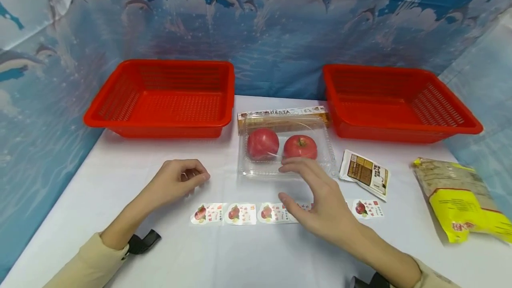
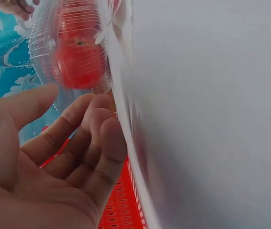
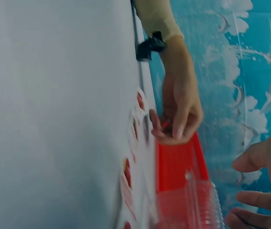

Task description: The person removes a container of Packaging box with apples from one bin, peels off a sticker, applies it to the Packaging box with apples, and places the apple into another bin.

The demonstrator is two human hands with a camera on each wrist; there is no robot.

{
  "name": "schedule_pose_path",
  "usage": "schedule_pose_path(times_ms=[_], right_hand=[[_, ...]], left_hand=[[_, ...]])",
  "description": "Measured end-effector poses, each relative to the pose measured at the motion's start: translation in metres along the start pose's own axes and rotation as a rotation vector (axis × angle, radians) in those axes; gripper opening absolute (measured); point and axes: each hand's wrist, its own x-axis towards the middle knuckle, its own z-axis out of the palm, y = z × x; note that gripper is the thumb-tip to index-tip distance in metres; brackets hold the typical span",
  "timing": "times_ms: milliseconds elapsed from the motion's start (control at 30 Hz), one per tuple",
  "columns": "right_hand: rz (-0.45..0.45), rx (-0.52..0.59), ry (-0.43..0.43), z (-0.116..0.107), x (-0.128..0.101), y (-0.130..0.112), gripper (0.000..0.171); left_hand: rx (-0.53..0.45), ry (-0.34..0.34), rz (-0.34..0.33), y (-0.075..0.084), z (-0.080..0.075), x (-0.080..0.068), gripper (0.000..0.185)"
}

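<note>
A clear plastic clamshell box (image 1: 256, 170) with two red tomatoes (image 1: 262, 144) inside lies mid-table in the head view. My right hand (image 1: 320, 197) hovers by its near edge, thumb and fingers spread apart with nothing between them; its fingertips overlap the box in this view. To the left of the box, my left hand (image 1: 178, 181) is held over the white cloth with loosely curled fingers and nothing in them. In the left wrist view its fingers (image 2: 112, 138) show empty. A row of fruit-printed stickers (image 1: 240, 214) runs along the table in front, partly hidden by my right hand.
Red plastic baskets stand at the back left (image 1: 168, 130) and back right (image 1: 400, 132). Behind the box lies a pasta packet (image 1: 296, 111). A white and brown pouch (image 1: 366, 174) and a yellow bag (image 1: 460, 203) lie to the right. A dolphin-print curtain (image 1: 276, 48) hangs behind.
</note>
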Motion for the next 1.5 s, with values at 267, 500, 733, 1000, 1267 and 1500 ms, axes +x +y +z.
schedule_pose_path(times_ms=[267,500,733,1000,1267,1500], right_hand=[[-0.050,0.124,-0.144,0.029,0.003,-0.018,0.043],[-0.017,0.225,-0.298,0.065,0.027,-0.032,0.039],[-0.019,0.222,-0.419,0.101,0.047,-0.042,0.040],[0.015,0.226,-0.457,0.126,0.060,-0.046,0.035],[0.028,0.287,-0.428,0.137,0.055,-0.040,0.024],[0.104,0.401,-0.381,0.147,0.048,-0.035,0.020]], left_hand=[[0.006,-0.096,0.014,-0.009,-0.006,-0.002,0.006],[-0.038,-0.213,0.044,-0.018,-0.015,-0.004,0.013],[-0.059,-0.317,0.024,-0.020,-0.019,-0.004,0.017],[-0.010,-0.343,0.016,-0.016,-0.024,-0.007,0.022],[0.027,-0.322,0.035,-0.016,-0.021,-0.008,0.024],[0.027,-0.323,0.043,-0.017,-0.021,-0.009,0.024]])
